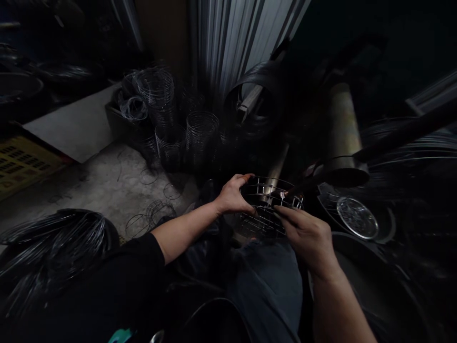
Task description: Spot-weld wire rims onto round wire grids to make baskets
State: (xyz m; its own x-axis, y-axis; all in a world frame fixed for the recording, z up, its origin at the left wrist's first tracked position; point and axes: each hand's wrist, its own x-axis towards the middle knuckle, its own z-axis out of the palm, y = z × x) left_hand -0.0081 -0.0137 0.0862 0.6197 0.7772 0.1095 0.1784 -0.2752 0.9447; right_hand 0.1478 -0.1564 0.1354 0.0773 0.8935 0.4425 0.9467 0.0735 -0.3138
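Observation:
A round wire basket with several metal rings and short upright wires is in front of me, above my knees. My left hand grips its left side, thumb and fingers spread around the rings. My right hand is at its right side with fingers pressed together near the wires; whatever lies between those fingertips is too small to make out. Close by the basket's right edge is the tip of a dark metal bar, below a thick cylinder. A pale metal post shows behind and through the rings.
Stacks of wire rings stand at the back left. A tub of cut wires sits at the left, near a yellow crate. Loose rings lie on the floor. At the right are a bowl and a large dark basin.

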